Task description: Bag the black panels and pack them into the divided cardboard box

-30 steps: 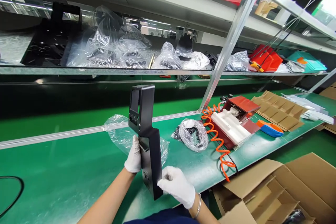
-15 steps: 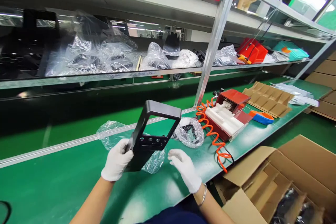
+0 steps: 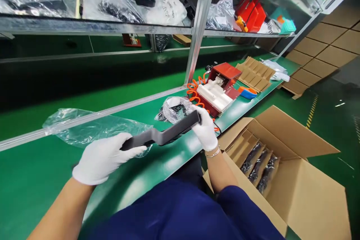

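A black plastic frame part (image 3: 168, 133) is held edge-on above the green bench (image 3: 30, 195), its bent side facing up. My left hand (image 3: 105, 155), in a white glove, grips its left end between thumb and fingers. The gloved right hand (image 3: 204, 129) is closed on its right end. Behind the part lies an unfolded clear plastic bag (image 3: 92, 127). Another clear bag with small black pieces (image 3: 174, 108) rests just beyond the right end of the part.
A red and white fixture (image 3: 215, 95) with a coiled orange hose stands right of centre, beside a blue and orange ring (image 3: 247, 92). At right, an open carton (image 3: 298, 180) holds wrapped black parts between dividers. A metal post (image 3: 200, 30) supports the loaded shelf (image 3: 101, 27).
The black part has been turned from upright to edge-on and lowered. My right hand, apart from it before, now holds its right end. The view has swung to the right and down.
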